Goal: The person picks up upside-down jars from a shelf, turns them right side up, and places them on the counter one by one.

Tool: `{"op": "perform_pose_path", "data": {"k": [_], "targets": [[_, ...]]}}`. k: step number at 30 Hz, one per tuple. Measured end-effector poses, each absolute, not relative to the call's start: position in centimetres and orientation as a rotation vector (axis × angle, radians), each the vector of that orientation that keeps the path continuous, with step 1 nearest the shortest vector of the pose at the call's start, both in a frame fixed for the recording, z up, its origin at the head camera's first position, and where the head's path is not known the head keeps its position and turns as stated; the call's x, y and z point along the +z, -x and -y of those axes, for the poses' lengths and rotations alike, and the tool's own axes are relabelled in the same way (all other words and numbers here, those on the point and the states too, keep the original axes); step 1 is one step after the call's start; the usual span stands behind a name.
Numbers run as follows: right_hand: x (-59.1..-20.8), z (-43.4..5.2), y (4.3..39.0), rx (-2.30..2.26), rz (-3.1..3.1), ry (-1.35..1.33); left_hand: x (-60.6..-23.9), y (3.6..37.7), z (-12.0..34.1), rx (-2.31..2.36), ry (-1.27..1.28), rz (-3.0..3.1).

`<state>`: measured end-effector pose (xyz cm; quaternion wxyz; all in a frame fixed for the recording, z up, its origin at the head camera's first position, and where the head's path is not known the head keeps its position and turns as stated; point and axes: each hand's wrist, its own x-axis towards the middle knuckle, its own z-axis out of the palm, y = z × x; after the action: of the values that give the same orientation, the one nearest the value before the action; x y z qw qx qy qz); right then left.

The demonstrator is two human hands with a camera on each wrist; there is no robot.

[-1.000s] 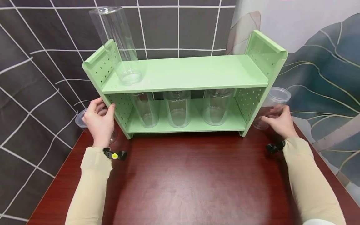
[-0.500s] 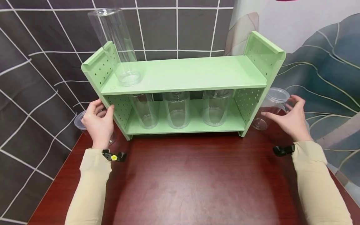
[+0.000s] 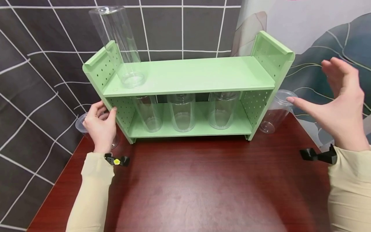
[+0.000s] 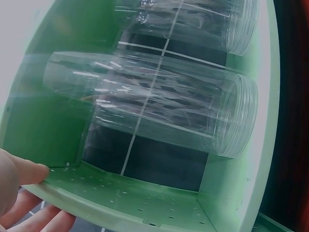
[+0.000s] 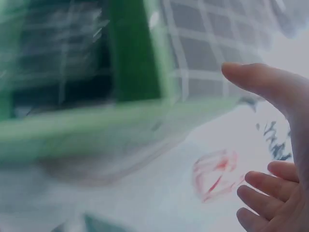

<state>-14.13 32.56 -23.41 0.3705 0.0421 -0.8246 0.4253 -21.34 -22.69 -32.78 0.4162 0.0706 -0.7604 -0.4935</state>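
A light green two-tier shelf [image 3: 188, 75] with perforated side panels stands on the table. My left hand [image 3: 101, 127] grips the front edge of its left panel. In the left wrist view the thumb [image 4: 34, 171] lies inside the panel and the fingers outside. My right hand [image 3: 342, 106] is raised right of the shelf, thumb and fingers spread, holding nothing. Below it, a clear lidded plastic jar [image 3: 272, 120] stands beside the right panel. Another lidded jar [image 3: 82, 125] stands behind my left hand, partly hidden by it.
A tall clear jar [image 3: 127, 48] stands on the top tier at the left. Three clear jars, including the middle one [image 3: 183, 116], stand on the lower tier. The dark red table [image 3: 185, 183] extends in front; a grid-patterned wall covering [image 3: 165, 29] hangs behind.
My right hand has let go of the right jar, then moved up and to the right with its fingers spread. The left hand still holds the panel edge.
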Motion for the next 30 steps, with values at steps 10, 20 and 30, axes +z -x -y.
{"op": "perform_pose_path", "data": {"k": [10,20,30], "targets": [[-19.4,-25.6,14.0,1.192,1.963,-0.588,-32.7,21.4,22.8,-1.25,-0.183,1.912],[-18.6,-16.6,15.5,1.295,2.085,-0.786,-32.8,21.4,22.9,-1.258,-0.182,1.912],[-16.9,-7.6,20.2,1.371,2.315,-0.905,-32.8,21.4,23.0,-1.256,-0.178,1.922]]}}
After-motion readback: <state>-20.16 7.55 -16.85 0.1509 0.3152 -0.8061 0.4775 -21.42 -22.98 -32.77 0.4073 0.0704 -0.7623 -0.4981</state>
